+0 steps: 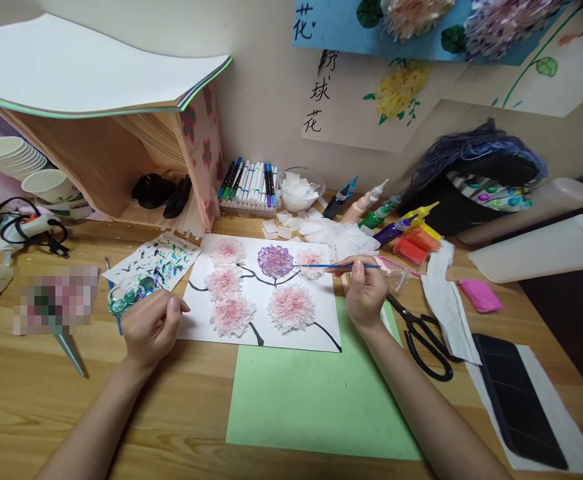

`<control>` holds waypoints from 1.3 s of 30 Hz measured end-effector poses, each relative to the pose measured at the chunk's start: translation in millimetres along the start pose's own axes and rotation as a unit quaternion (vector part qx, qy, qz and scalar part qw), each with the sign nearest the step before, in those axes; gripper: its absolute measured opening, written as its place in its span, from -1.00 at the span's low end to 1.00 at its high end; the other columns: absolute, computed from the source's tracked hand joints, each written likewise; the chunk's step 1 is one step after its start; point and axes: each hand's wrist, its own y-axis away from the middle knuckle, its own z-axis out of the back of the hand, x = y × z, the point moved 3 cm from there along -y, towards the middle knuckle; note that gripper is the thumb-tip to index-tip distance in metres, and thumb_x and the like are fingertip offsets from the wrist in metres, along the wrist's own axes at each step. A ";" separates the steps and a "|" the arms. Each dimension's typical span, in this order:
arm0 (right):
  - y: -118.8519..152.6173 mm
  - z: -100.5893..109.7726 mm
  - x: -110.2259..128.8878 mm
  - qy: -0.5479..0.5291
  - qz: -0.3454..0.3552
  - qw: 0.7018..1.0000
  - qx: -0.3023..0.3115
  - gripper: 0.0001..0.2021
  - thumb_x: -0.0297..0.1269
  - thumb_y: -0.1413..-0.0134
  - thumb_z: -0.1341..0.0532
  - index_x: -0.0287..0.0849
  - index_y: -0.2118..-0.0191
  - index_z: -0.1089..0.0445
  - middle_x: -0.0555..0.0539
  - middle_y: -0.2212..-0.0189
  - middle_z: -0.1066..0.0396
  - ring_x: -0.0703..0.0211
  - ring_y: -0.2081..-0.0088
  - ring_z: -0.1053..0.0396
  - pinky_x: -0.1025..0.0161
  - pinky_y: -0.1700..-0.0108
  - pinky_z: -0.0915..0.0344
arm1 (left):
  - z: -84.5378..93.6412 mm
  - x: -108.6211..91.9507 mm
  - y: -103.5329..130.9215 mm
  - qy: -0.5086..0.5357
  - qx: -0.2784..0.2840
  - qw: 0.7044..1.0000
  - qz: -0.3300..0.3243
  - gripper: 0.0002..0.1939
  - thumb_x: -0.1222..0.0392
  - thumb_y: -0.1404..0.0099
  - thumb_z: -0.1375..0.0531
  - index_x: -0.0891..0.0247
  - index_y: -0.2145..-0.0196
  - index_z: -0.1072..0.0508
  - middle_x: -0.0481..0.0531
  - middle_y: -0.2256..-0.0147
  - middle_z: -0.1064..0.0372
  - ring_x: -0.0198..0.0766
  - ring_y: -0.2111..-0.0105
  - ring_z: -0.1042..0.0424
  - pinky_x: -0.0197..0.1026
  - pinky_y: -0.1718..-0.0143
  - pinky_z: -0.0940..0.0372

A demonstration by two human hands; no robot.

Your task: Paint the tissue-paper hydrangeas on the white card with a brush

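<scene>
A thin blue paintbrush (339,266) lies almost level in my right hand (367,290), pinched between the fingers. Its tip is at the right side of the purple flower (275,261) on a white sheet of paper (264,337). Several fluffy pink flowers (291,308) and black painted stems surround it. My left hand (152,327) is curled closed at the sheet's left edge, and I see nothing in it. Just behind that hand are a paint palette (121,300) with green and purple smears and a paint-spotted paper (154,260).
Green paper (316,400) lies under the white sheet. Black scissors (421,337), tissue strips (444,300) and a black tray (519,400) are on the right. Paint bottles (366,200), markers (249,183) and a bowl of tissue squares (299,193) stand behind. An open box (199,153) is back left.
</scene>
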 end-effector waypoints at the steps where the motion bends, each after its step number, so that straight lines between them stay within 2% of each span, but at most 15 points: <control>1: -0.1 0.1 -0.7 -0.003 -0.005 1.000 0.000 -0.75 -0.23 -0.23 -0.02 -0.16 0.39 -0.35 0.02 0.55 -0.44 0.27 0.52 -0.45 0.29 0.46 -0.38 | -0.1 0.0 0.0 0.000 0.000 1.000 0.000 -0.74 0.42 -0.24 -0.07 0.24 0.56 -0.36 -0.07 0.64 -0.27 -0.34 0.62 -0.27 -0.25 0.54 -0.15; 8: -1.3 1.6 1.2 -0.015 -0.008 1.000 -0.016 -0.75 -0.20 -0.23 -0.02 -0.17 0.38 -0.34 0.02 0.55 -0.44 0.26 0.52 -0.45 0.30 0.47 -0.37 | 0.6 -0.6 0.2 -0.010 -0.007 1.000 -0.002 -0.73 0.39 -0.25 -0.07 0.23 0.58 -0.36 -0.08 0.63 -0.28 -0.35 0.62 -0.28 -0.26 0.53 -0.16; 14: -1.2 0.5 -1.5 -0.004 -0.012 1.000 0.003 -0.75 -0.20 -0.23 -0.02 -0.17 0.39 -0.34 0.02 0.54 -0.44 0.26 0.50 -0.45 0.29 0.44 -0.38 | 1.0 -0.2 0.7 -0.015 0.000 1.000 0.003 -0.73 0.39 -0.27 -0.06 0.22 0.57 -0.35 -0.07 0.63 -0.28 -0.34 0.61 -0.28 -0.24 0.53 -0.16; 18: -1.6 2.0 -3.1 -0.003 -0.004 1.000 -0.005 -0.76 -0.20 -0.23 -0.03 -0.17 0.38 -0.34 0.02 0.54 -0.43 0.26 0.50 -0.44 0.29 0.45 -0.37 | 1.9 0.2 0.7 -0.012 -0.006 1.000 0.003 -0.71 0.36 -0.28 -0.05 0.21 0.57 -0.35 -0.06 0.64 -0.28 -0.32 0.62 -0.29 -0.23 0.54 -0.16; 25: -0.9 1.3 -1.2 0.004 0.011 1.000 0.007 -0.77 -0.23 -0.23 -0.03 -0.17 0.37 -0.35 0.02 0.52 -0.42 0.28 0.50 -0.43 0.29 0.44 -0.36 | 3.1 -1.4 0.2 -0.011 -0.010 1.000 -0.003 -0.73 0.41 -0.26 -0.06 0.21 0.56 -0.35 -0.06 0.63 -0.28 -0.32 0.61 -0.29 -0.23 0.53 -0.15; 31: -1.6 3.6 1.8 -0.006 0.019 1.000 -0.013 -0.76 -0.22 -0.23 -0.02 -0.17 0.39 -0.34 0.02 0.55 -0.41 0.26 0.52 -0.43 0.29 0.47 -0.34 | 3.6 -2.4 0.3 -0.010 -0.015 1.000 -0.015 -0.73 0.43 -0.25 -0.06 0.22 0.56 -0.35 -0.06 0.63 -0.28 -0.32 0.61 -0.29 -0.23 0.54 -0.16; 39: 0.3 0.1 -1.1 0.005 0.011 1.000 0.009 -0.76 -0.22 -0.23 -0.02 -0.16 0.38 -0.36 0.01 0.52 -0.41 0.27 0.50 -0.42 0.28 0.44 -0.36 | 3.9 -2.8 -0.3 -0.011 -0.013 1.000 -0.011 -0.72 0.42 -0.26 -0.06 0.22 0.56 -0.34 -0.05 0.63 -0.28 -0.32 0.62 -0.28 -0.22 0.55 -0.15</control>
